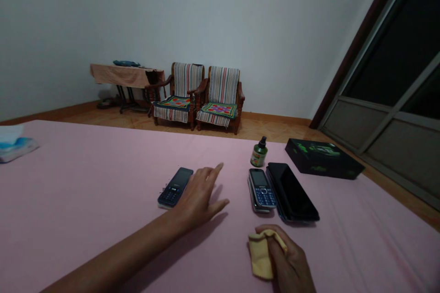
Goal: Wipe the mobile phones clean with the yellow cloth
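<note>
My left hand [201, 194] is open over the pink cloth, fingers apart and thumb pointing right. Just left of it lies a dark keypad phone [175, 188], partly covered by the hand; whether they touch I cannot tell. Between the fingers and thumb of my right hand [292, 258] a folded yellow cloth [261, 256] is pinched. Beyond that hand, a blue-black keypad phone [263, 188] rests on top of another device. Right beside it is a large black device with a glossy screen [292, 192], lying flat.
A green spray bottle [259, 153] stands behind the phones, and a black box [323, 158] lies at the right. At the far left is a plastic packet [17, 149]. Two wooden armchairs [222, 96] and a covered side table [123, 74] are along the wall.
</note>
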Tool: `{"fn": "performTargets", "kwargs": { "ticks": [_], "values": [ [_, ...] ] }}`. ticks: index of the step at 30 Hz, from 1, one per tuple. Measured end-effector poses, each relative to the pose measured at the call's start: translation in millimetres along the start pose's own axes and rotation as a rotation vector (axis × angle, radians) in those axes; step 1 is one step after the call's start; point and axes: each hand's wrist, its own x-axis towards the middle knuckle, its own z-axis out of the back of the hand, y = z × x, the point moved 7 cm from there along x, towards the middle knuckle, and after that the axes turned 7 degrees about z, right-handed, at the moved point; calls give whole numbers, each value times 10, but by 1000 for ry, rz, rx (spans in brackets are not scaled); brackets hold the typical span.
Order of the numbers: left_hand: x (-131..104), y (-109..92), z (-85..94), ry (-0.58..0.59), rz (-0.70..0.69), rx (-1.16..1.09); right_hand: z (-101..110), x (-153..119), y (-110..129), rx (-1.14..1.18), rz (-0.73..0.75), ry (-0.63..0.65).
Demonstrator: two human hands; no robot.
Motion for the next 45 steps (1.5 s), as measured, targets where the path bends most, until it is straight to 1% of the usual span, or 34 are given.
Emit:
{"fn": "performTargets", "kwargs": {
  "ticks": [2,4,7,9,11,14,19,21,23,25,27,31,33,35,36,38,40,41,44,45],
  "values": [
    [-100,264,170,-41,68,134,-11,-8,-19,-13,-6,1],
    [-185,505,292,-52,137,263,-20,-11,-33,-20,0,2],
    [-307,774,389,-43,272,344,-36,-17,-70,-16,-5,14],
    [-376,869,394,-20,352,331,-42,-20,-88,-20,-1,20],
    [-420,917,377,1,411,311,-44,-24,-93,-30,5,20],
    [-433,948,357,20,452,299,-58,-32,-58,-38,21,27],
    [-412,915,369,-8,424,282,-83,-47,6,-40,31,43],
    [-432,849,367,-35,405,264,-87,-47,2,-48,32,52],
    [-470,735,342,-65,372,220,-84,-46,-10,-56,39,55],
    [-521,594,278,-71,334,153,-77,-45,-21,-73,50,52],
    [-573,447,179,-48,291,102,-74,-47,-28,-93,57,53],
    [-670,249,-56,60,239,31,-71,-50,-6,-131,75,70],
    [-717,207,-115,72,235,-16,-70,-47,85,-167,172,78],
    [-765,193,-133,78,254,-93,-98,-55,230,-211,327,99],
    [-785,183,-136,95,259,-145,-130,-63,306,-231,400,121],
    [-812,143,-129,156,248,-257,-224,-69,443,-267,501,171],
    [-816,99,-92,211,215,-334,-351,-49,588,-310,592,208],
    [-812,93,-67,226,209,-342,-424,-33,675,-340,660,215],
    [-806,139,-6,231,215,-271,-720,21,895,-516,926,264],
    [-813,162,4,224,214,-242,-847,40,914,-592,998,314]
  ]
}}
